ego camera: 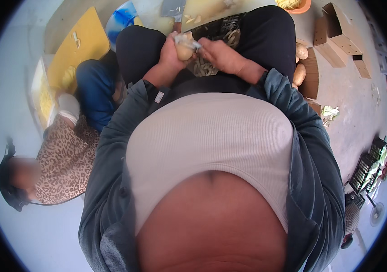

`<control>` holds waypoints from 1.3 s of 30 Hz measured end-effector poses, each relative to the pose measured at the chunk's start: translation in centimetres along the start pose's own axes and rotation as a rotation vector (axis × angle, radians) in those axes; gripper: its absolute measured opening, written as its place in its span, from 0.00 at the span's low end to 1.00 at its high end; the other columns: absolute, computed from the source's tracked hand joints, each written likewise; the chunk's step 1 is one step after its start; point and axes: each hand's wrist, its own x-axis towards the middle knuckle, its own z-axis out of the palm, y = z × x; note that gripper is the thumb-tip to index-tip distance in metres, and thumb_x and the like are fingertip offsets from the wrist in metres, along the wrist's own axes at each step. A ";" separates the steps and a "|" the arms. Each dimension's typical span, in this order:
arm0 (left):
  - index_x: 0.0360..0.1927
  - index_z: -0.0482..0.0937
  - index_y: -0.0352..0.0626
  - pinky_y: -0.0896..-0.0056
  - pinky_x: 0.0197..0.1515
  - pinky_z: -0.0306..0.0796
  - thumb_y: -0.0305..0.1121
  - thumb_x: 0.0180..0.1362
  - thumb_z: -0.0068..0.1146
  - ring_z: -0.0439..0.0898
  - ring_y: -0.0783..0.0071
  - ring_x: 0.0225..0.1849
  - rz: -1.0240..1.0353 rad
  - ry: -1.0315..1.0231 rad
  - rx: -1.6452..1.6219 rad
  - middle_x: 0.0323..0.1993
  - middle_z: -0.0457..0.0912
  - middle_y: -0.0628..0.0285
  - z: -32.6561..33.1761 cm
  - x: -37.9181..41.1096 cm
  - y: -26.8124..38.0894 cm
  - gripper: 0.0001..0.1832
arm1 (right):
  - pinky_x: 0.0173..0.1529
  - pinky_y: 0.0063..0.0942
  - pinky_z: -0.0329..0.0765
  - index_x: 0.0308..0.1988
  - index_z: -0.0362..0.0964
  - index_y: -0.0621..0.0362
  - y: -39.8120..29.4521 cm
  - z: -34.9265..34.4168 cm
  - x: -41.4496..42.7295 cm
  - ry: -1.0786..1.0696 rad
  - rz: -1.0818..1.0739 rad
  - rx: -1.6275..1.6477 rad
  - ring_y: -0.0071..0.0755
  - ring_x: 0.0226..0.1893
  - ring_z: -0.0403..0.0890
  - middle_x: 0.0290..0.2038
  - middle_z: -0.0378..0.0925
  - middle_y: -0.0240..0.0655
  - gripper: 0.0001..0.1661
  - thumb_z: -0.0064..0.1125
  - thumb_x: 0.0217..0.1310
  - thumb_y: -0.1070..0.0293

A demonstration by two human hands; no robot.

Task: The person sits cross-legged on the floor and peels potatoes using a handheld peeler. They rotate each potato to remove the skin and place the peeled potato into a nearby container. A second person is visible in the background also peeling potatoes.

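Observation:
My left hand (170, 52) holds a partly peeled potato (184, 51) between my knees. In my right hand (220, 57) is a peeler (190, 41), blurred by motion, with its head against the potato's upper side. Under my hands, potato peelings (204, 66) lie in a dark crate (210, 32), partly hidden by my wrists and legs. Just beyond my left hand, the wooden handle of a cleaver (172, 8) points towards me. The cleaver's blade rests on a pale cutting board (213, 9) that has some potato scraps on it.
A cardboard box (310, 73) of whole potatoes (299, 74) stands by my right leg. Farther right are more cardboard boxes (343, 37). An orange bowl (303, 7) holds cut potato. At left are a blue-and-white basin (122, 22), a yellow board (88, 34) and a seated person (66, 159) wearing a white glove.

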 end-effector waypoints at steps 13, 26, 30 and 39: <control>0.45 0.76 0.51 0.52 0.46 0.73 0.53 0.64 0.34 0.78 0.58 0.42 0.040 0.046 -0.100 0.40 0.80 0.61 -0.2 0.5 0.4 0.23 | 0.40 0.48 0.74 0.44 0.63 0.63 -0.9 -0.1 0.3 -0.089 0.005 -0.030 0.62 0.35 0.78 0.31 0.77 0.55 0.14 0.47 0.66 0.63; 0.48 0.72 0.45 0.49 0.45 0.72 0.52 0.63 0.45 0.77 0.57 0.44 0.013 -0.179 -0.170 0.44 0.78 0.57 0.1 -0.1 0.5 0.22 | 0.39 0.32 0.76 0.46 0.67 0.65 0.2 -0.4 1.1 0.255 0.243 0.352 0.36 0.32 0.80 0.31 0.78 0.45 0.26 0.61 0.57 0.56; 0.50 0.72 0.45 0.47 0.46 0.72 0.49 0.63 0.47 0.77 0.58 0.47 -0.008 -0.327 -0.055 0.46 0.78 0.58 0.1 0.0 0.1 0.20 | 0.42 0.35 0.77 0.47 0.66 0.70 0.4 -0.2 1.4 0.267 0.222 0.210 0.44 0.37 0.82 0.33 0.78 0.50 0.32 0.65 0.49 0.59; 0.48 0.74 0.45 0.56 0.41 0.73 0.55 0.59 0.49 0.77 0.55 0.45 -0.026 -0.233 -0.148 0.43 0.79 0.57 -0.1 -0.1 0.8 0.25 | 0.52 0.43 0.72 0.46 0.69 0.63 2.3 -0.7 1.0 0.380 0.167 -0.104 0.55 0.48 0.75 0.46 0.73 0.54 0.22 0.57 0.56 0.59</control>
